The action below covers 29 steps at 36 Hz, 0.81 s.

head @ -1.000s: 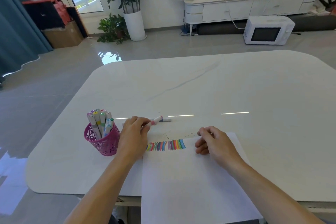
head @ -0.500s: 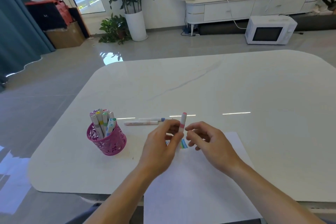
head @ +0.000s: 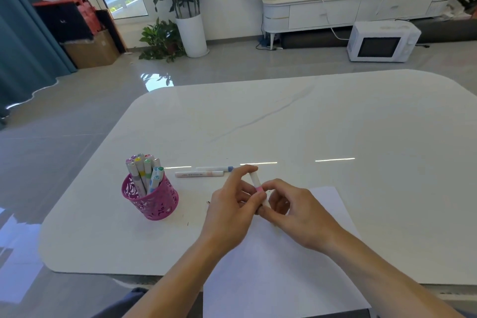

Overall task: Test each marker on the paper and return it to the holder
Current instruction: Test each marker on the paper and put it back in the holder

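A white marker with a pink band [head: 256, 181] stands nearly upright above the top edge of the white paper [head: 278, 266]. My left hand [head: 232, 204] grips its upper part, and my right hand [head: 291, 206] pinches it at the pink band and below. The colour strokes on the paper are hidden behind my hands. The pink lattice holder [head: 151, 200] stands left of my hands with several markers upright in it. Two loose markers [head: 204, 171] lie on the table [head: 335, 124] behind my left hand.
The table's near edge runs under the paper, which overhangs it toward me. On the floor beyond the table stand a potted plant [head: 191, 31], a white microwave [head: 382, 41] and a low white cabinet [head: 348, 13].
My left hand picked a pink-banded marker up from the table and carried it right over the paper. My right hand left the paper and took hold of the marker's lower part.
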{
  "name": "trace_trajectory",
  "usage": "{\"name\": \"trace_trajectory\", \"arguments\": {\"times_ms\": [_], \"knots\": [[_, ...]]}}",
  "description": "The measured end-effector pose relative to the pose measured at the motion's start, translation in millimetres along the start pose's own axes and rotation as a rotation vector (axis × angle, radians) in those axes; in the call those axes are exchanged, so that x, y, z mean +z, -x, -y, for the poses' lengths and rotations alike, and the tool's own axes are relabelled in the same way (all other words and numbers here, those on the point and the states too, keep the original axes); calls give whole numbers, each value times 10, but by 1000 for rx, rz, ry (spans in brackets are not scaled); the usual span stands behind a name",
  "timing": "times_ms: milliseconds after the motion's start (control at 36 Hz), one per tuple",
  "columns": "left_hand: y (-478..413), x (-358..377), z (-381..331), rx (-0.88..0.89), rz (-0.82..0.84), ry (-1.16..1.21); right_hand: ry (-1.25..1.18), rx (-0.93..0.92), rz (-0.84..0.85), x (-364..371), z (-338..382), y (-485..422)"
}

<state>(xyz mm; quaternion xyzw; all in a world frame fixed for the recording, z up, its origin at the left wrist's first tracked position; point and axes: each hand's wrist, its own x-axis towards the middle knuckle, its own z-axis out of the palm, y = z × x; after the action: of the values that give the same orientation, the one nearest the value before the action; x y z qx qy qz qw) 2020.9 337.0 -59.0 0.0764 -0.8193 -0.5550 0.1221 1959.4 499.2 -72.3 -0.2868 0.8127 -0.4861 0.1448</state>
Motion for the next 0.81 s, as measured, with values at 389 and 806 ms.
{"name": "trace_trajectory", "arguments": {"times_ms": [389,806], "knots": [[-38,-103,133,178,170,-522,421,-36,26,-52,-95,5],[11,-94,105,215,244,-588,658,-75,45,-47,-87,25]]}}
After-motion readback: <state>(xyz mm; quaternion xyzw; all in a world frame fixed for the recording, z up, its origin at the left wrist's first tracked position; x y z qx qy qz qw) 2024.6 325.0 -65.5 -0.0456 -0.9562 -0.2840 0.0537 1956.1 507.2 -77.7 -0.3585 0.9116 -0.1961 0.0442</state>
